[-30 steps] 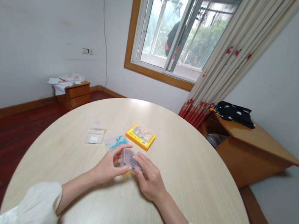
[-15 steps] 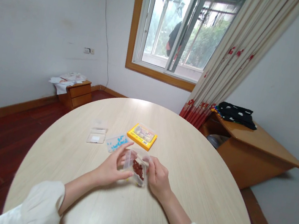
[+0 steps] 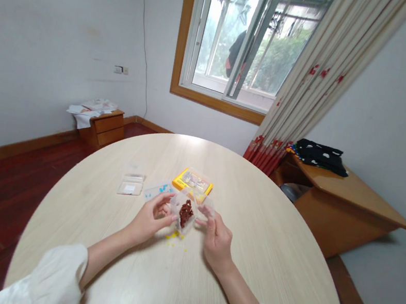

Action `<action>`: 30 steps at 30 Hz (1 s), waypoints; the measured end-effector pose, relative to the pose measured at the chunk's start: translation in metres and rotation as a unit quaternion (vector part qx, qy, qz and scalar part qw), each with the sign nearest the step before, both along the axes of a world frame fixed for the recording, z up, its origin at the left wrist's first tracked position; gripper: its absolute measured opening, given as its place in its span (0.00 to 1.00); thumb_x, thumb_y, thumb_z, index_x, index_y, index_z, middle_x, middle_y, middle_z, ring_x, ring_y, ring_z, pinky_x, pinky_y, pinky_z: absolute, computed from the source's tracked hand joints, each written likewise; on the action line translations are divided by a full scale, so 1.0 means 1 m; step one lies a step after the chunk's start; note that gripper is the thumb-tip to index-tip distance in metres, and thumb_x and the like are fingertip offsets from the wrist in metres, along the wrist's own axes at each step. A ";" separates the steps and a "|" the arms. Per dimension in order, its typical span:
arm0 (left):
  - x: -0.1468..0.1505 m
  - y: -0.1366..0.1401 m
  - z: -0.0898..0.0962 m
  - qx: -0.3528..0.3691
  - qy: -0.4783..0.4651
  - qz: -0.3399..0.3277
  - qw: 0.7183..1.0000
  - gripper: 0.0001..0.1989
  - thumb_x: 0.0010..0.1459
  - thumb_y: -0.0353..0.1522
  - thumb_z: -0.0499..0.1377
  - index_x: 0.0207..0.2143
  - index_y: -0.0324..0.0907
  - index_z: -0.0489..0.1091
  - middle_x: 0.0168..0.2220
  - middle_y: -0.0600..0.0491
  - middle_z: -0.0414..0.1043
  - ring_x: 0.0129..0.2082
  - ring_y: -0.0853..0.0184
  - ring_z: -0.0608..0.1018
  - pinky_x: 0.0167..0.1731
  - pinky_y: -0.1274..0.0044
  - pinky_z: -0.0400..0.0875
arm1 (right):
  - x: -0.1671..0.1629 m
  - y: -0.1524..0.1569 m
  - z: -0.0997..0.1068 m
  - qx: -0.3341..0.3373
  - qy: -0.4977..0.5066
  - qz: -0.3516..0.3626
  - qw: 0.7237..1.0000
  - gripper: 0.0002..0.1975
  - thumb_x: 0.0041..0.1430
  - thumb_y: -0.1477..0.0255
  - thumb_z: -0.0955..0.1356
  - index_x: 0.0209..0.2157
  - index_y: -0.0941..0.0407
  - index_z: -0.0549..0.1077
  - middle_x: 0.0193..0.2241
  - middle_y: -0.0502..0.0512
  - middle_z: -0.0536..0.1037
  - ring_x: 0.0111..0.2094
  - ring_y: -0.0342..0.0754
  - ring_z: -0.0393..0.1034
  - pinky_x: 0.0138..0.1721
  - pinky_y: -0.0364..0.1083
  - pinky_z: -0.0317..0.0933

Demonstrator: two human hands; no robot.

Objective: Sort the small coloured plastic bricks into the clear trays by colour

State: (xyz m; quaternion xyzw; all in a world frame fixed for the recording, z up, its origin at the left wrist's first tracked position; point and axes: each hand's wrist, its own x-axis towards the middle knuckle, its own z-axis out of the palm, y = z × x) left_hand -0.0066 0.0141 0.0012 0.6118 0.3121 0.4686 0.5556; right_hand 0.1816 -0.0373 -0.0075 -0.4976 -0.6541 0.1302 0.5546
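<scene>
Between my two hands a clear plastic bag (image 3: 177, 223) is held up over the table, with a clump of small reddish-brown pieces (image 3: 186, 213) in it. My left hand (image 3: 149, 220) grips the bag's left side between thumb and fingers. On the other side, my right hand (image 3: 217, 238) pinches the bag's upper right part. Small yellow pieces (image 3: 173, 235) lie scattered on the table just below the bag. Behind my left fingers lies a flat clear bag of small blue pieces (image 3: 163, 187), partly covered by that hand.
A yellow box (image 3: 180, 181) with a clear top lies beyond the bag. An open clear plastic case (image 3: 130, 187) rests to the left on the round table (image 3: 261, 267). A wooden desk (image 3: 359, 200) with dark folded cloth (image 3: 322, 157) stands at the right.
The bag has been raised and tilted, so its reddish-brown clump sits higher and more upright. My left hand has shifted slightly down and left. More of the yellow pieces now show.
</scene>
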 end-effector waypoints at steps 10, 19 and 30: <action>0.003 -0.002 0.007 -0.064 -0.013 0.017 0.998 0.25 0.47 0.42 0.61 0.43 0.37 0.61 0.36 0.46 0.72 0.20 0.71 0.76 0.23 0.75 0.73 | 0.003 -0.001 -0.002 0.019 -0.035 0.004 0.999 0.19 0.66 0.65 0.53 0.50 0.57 0.66 0.44 0.61 0.75 0.32 0.46 0.76 0.32 0.45 0.74; -0.001 -0.007 0.011 -0.038 0.017 -0.002 0.999 0.21 0.48 0.39 0.60 0.43 0.36 0.64 0.38 0.46 0.71 0.24 0.70 0.76 0.29 0.73 0.74 | 0.003 -0.001 0.000 0.034 -0.037 0.007 0.999 0.18 0.66 0.66 0.54 0.48 0.57 0.68 0.41 0.60 0.77 0.31 0.45 0.76 0.31 0.43 0.73; 0.001 -0.004 0.004 -0.016 0.015 -0.020 1.000 0.18 0.50 0.37 0.59 0.41 0.36 0.65 0.37 0.47 0.71 0.26 0.71 0.75 0.31 0.75 0.72 | 0.004 -0.001 -0.001 0.043 -0.047 -0.008 0.998 0.12 0.62 0.71 0.59 0.45 0.56 0.68 0.38 0.57 0.77 0.30 0.45 0.75 0.32 0.43 0.70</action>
